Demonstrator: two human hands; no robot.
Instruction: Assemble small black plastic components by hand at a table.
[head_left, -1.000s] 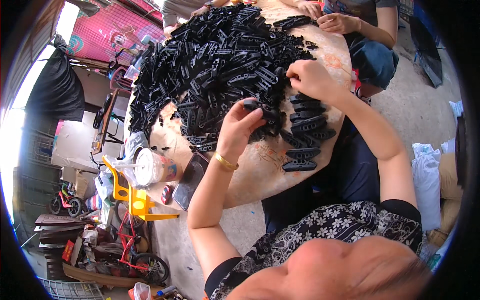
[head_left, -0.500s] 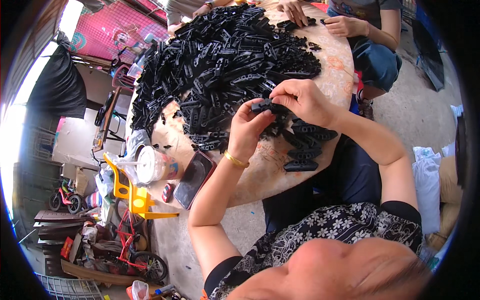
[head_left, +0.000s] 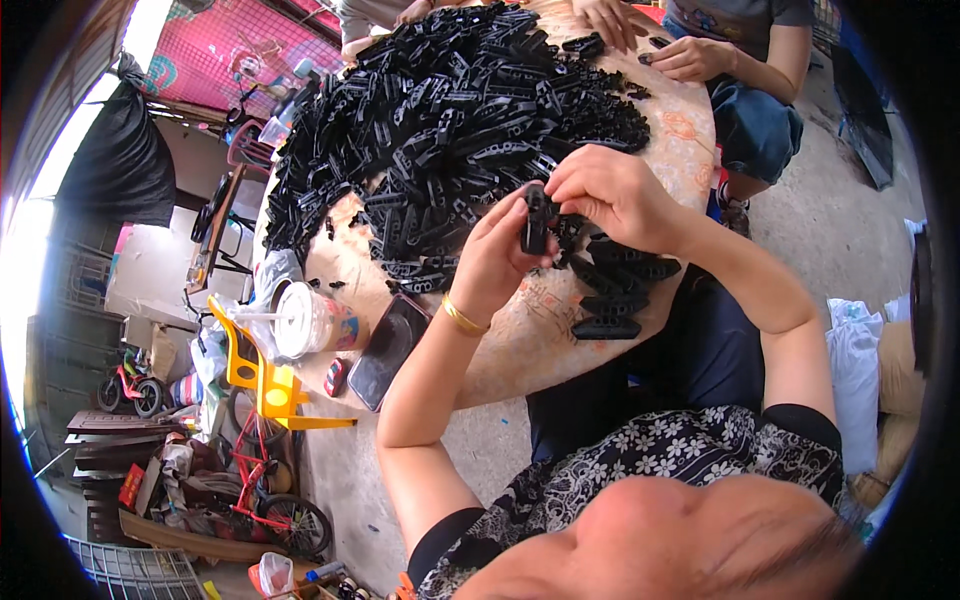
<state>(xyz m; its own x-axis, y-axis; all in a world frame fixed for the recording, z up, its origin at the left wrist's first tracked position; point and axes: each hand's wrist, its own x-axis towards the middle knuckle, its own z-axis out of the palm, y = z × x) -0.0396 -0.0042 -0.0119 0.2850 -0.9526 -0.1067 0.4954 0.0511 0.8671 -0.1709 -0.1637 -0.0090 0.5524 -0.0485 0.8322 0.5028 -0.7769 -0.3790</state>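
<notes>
From the head view, I see a black plastic part point(head_left: 535, 222) up in the person's hands, over the near side of the round counter point(head_left: 490, 375). It is oblong and dark all over, with a glossy catch of light down its face and a knobbly upper end; its long side runs roughly up and down as I look at it. The finer shaping is too small to make out. The left hand point(head_left: 492, 245) has its grip closed around the part, thumb along one side. The right hand point(head_left: 612, 197) comes in at the upper end, thumb and forefinger drawn in close; I can't tell whether that grip pinches the part or some small piece beside it.

Just behind spreads a great heap of black pieces point(head_left: 430, 140), many long and slotted. Under the right forearm lies a stack of black parts point(head_left: 607, 328), oblong with tapered ends, the nearest showing a row of round holes. Left of the person's left forearm sit a dark phone point(head_left: 388, 352) and a lidded plastic cup point(head_left: 322, 320) with a straw, both on the patterned cloth.
</notes>
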